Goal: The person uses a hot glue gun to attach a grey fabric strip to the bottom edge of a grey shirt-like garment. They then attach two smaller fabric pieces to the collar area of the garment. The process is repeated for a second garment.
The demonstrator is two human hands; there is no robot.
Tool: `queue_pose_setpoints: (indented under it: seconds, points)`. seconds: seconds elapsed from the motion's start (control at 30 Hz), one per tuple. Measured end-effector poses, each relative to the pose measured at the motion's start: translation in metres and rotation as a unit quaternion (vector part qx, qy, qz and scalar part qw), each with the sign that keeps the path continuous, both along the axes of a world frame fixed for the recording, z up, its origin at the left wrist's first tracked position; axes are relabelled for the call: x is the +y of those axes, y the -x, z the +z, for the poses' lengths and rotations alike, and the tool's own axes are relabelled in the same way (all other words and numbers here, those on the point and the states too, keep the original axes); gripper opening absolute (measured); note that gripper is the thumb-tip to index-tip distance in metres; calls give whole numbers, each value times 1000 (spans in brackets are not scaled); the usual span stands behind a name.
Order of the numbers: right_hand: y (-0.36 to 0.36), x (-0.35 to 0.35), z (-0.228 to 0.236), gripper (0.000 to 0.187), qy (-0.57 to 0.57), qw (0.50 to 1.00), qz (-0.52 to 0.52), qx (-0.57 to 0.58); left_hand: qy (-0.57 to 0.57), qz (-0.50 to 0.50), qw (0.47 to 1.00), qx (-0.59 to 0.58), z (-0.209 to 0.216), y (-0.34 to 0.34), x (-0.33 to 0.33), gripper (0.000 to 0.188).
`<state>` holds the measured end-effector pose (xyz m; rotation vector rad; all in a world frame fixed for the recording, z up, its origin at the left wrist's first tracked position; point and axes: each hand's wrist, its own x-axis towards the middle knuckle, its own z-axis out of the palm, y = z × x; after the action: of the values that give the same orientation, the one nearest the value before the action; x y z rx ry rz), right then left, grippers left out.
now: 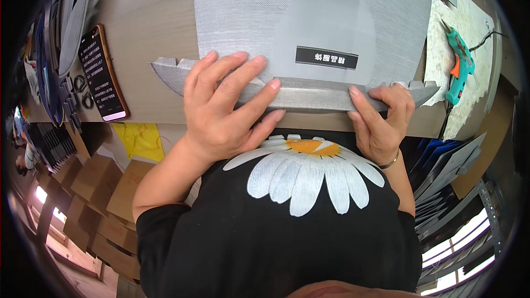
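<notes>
"Grey, woven-looking material is seen first. How is it placed?"

"As a broad sheet on the table, with a narrow folded strip along its near edge. The strip's long axis is laid from side to side, across the front of the body, and its pointed ends are left uncovered beyond both hands."

"Which hand is nearer to it?"

"Neither; it is touched by both. Its left part is covered by the left hand, its right part by the right hand, and a bare stretch is left between. Just beyond that stretch, a black label is seen on the sheet."

"And the grip?"

"On the left, the fingers are spread wide and laid over the strip and the sheet's edge, with the thumb kept at the near border; nothing is seen clasped. On the right, the index fingertip is rested on the strip, the other fingers are bent, and the thumb is held close by the near edge. Whether the strip is pinched there cannot be told."
</notes>
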<state>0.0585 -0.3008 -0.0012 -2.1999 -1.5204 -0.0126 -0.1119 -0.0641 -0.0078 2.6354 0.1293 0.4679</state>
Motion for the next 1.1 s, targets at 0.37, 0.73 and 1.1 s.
queue_pose_setpoints:
  seconds: [0.37,0.73,1.1]
  points:
    - [0,-4,3,41,5,999,-21,30,-4,5,1000,7,-2,-2,-3,38]
    - [0,-7,1,36,-2,998,-43,38,-14,-30,999,28,2,-4,-2,38]
    - [-2,-9,-7,39,-53,996,-50,50,-21,-28,999,20,2,-8,-3,38]
